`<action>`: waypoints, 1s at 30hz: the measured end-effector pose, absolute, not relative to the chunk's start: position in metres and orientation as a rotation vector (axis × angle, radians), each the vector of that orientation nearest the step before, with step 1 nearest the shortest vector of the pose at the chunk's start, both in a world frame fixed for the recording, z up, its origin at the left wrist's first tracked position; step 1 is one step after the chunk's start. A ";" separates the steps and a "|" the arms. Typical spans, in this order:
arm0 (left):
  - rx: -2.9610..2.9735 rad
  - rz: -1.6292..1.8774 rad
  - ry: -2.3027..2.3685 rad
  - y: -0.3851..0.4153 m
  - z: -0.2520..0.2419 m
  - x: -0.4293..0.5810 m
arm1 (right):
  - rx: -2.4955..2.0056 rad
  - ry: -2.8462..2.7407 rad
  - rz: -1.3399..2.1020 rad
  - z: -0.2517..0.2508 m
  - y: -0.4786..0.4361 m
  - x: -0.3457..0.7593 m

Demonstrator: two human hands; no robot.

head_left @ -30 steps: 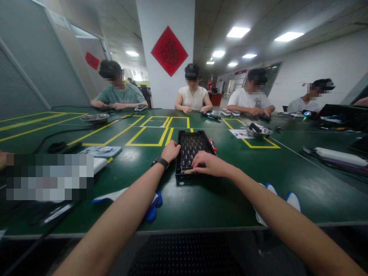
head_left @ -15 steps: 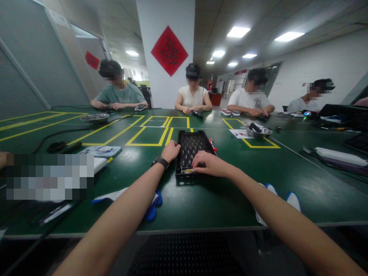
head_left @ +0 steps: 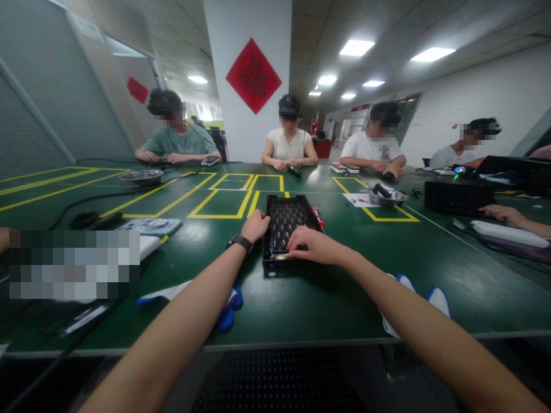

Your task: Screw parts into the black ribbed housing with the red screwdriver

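Note:
A shallow black open case [head_left: 279, 265] with a patterned inside lies before me on the green table [head_left: 336, 310]. My left hand [head_left: 257, 225] wears a dark watch at the wrist and closes on the case's left wall, thumb at the rim. Reaching over the near right corner, my right hand [head_left: 313, 244] has its fingers bent down inside; whatever they pinch is hidden. Beside those fingertips a small gold-coloured strip [head_left: 281, 257] shows along the near edge. Something red [head_left: 319, 217] sticks out past the right wall.
White-and-blue gloves [head_left: 439, 301] lie on both sides of my forearms. A metal bowl [head_left: 390, 199] with parts stands at right on paper, another bowl [head_left: 142, 179] at far left. Another person's hand [head_left: 508, 215] touches a black box [head_left: 451, 198]. Several people sit opposite.
At the right, another person's hand and a black box have come into view on the table. My hands and the case stay nearly where they were.

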State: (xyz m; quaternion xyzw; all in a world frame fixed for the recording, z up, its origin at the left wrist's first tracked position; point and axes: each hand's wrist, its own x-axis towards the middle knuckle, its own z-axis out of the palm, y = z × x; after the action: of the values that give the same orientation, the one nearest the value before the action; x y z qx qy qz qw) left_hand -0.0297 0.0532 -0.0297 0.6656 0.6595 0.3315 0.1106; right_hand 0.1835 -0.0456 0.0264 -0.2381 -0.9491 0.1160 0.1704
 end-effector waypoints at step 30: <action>1.954 0.978 1.928 0.055 -0.030 -0.030 | -0.668 -2.670 0.356 0.027 -0.047 0.183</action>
State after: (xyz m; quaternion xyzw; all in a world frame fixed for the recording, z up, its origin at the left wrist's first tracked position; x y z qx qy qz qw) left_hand -0.0304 0.0545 -0.0302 0.6662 0.6574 0.3335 0.1136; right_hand 0.1834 -0.0472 0.0274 -0.2366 -0.9459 0.1263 0.1823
